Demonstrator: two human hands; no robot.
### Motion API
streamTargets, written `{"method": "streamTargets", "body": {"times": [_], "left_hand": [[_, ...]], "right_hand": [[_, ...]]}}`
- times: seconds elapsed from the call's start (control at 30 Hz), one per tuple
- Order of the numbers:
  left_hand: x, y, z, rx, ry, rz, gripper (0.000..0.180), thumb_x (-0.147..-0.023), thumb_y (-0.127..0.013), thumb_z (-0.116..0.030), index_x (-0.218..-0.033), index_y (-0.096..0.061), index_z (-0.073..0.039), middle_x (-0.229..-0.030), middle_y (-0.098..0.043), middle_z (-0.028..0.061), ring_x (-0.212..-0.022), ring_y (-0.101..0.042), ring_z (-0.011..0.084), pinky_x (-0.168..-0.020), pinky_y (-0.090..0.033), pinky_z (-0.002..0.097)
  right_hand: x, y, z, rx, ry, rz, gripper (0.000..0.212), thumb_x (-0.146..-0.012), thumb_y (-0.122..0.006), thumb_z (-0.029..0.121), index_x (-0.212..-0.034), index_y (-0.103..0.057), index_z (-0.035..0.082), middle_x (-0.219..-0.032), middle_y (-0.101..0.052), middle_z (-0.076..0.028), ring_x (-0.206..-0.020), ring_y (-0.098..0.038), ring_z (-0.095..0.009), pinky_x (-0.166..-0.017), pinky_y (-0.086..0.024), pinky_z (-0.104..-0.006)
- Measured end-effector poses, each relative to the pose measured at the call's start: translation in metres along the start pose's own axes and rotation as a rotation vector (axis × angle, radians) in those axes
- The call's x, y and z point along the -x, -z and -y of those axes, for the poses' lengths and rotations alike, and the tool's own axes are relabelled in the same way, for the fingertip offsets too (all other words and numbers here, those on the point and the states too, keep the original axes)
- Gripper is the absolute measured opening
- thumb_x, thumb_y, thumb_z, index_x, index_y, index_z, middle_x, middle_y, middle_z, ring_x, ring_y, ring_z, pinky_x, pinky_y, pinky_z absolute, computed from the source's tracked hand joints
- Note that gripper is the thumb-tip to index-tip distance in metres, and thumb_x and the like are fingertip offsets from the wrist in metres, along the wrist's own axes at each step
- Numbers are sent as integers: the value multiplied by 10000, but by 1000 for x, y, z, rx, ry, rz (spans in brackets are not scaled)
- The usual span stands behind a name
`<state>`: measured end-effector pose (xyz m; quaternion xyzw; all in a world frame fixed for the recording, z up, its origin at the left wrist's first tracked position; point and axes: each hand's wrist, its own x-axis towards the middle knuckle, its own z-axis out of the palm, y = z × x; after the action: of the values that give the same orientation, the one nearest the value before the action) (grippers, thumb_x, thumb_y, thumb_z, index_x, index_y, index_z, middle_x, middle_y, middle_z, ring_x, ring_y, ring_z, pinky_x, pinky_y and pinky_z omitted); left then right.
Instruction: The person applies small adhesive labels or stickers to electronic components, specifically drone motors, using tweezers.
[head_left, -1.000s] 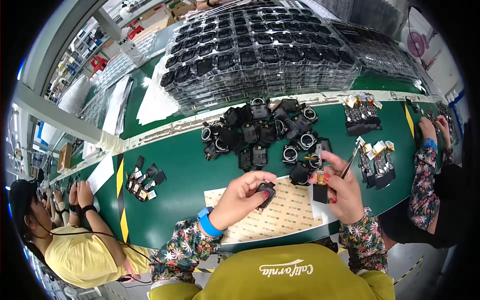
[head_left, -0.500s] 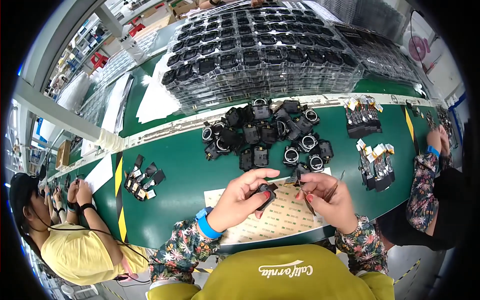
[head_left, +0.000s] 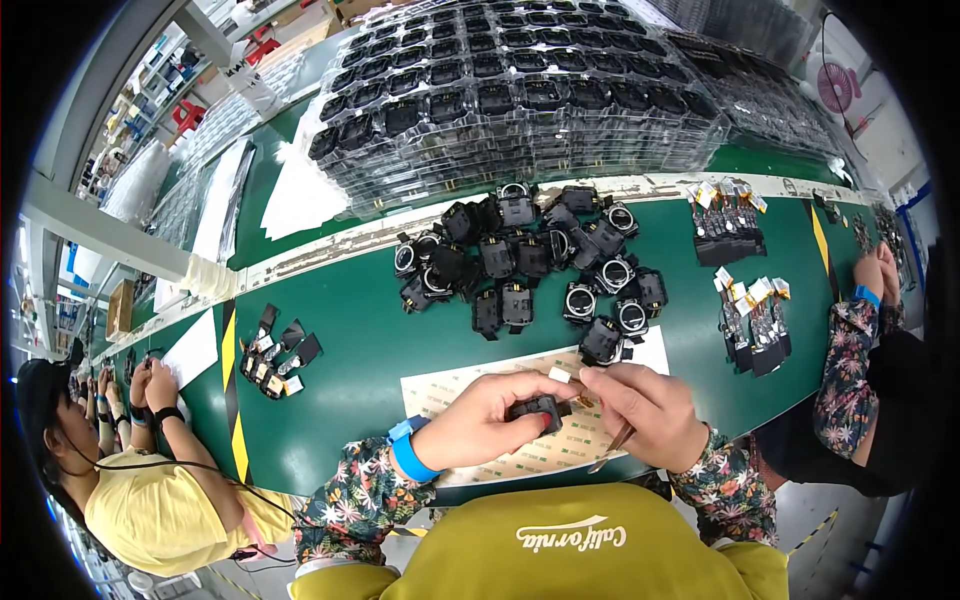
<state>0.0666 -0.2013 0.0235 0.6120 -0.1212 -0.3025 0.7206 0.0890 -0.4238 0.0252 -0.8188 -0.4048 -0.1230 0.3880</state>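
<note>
While I watch from afar through the head view, my left hand (head_left: 485, 425) pinches a black watch-like case (head_left: 530, 408) between thumb and fingers, above a beige patterned sheet (head_left: 530, 458) on the green surface (head_left: 350, 350). Close beside it, my right hand (head_left: 650, 415) is bunched around a slim metal tool (head_left: 621, 438) — whether it also grips the white tab (head_left: 560, 375) (right by its fingertips), I cannot tell. Beyond lies a pile of black cases (head_left: 515, 255); a cluster of circuit parts (head_left: 757, 330) sits to the right.

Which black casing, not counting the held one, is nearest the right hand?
The casing at the far edge of the pale sheet, just beyond the right hand; the other unheld casings lie farther back.
</note>
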Motion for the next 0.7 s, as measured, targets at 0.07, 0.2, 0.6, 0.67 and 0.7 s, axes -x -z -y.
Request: {"method": "streamTargets", "body": {"times": [0.07, 0.2, 0.6, 0.67, 0.7], "left_hand": [[1, -6, -4, -5, 25, 26, 389, -857, -466, 60, -1236, -506, -18, -1020, -589, 21, -640, -476, 9, -558, -409, 167], [0, -6, -4, 59, 68, 47, 381, -858, -487, 54, -1234, -499, -7, -1039, -588, 34, -688, -499, 20, -586, -440, 176], [-1, 8, 4, -9, -17, -243, 399, -838, -488, 101, -1224, -499, 3, -1127, -582, 71, -897, -554, 72, -717, -492, 215], [-1, 4, 2, -45, -73, -212, 383, -834, -497, 106, -1205, -510, 8, -1135, -580, 75, -955, -556, 90, -774, -492, 235], [-1, 4, 2, -43, -71, -210, 383, -834, -497, 106, -1205, -510, 8, -1135, -580, 75, -955, -556, 90, -774, -492, 235]], "right_hand": [[2, 0, 2, 19, 3, 18, 465, -696, -617, -78, -1130, -608, 90, -897, -607, -99, -637, -600, -200, -524, -503, -278], [-1, 1, 2, -78, -24, 5, 485, -670, -623, -83, -1123, -614, 88, -911, -600, -102, -649, -603, -200, -526, -501, -275], [8, 8, 1, -90, 91, 154, 497, -684, -655, 34, -1170, -605, 123, -951, -571, -86, -632, -596, -164, -519, -507, -273], [6, 7, 1, -47, 109, 171, 481, -701, -640, 49, -1175, -601, 122, -949, -567, -83, -616, -588, -157, -508, -501, -269], [4, 7, 1, -3, 129, 190, 466, -718, -624, 63, -1180, -597, 122, -947, -564, -79, -601, -580, -151, -497, -495, -266]]}}
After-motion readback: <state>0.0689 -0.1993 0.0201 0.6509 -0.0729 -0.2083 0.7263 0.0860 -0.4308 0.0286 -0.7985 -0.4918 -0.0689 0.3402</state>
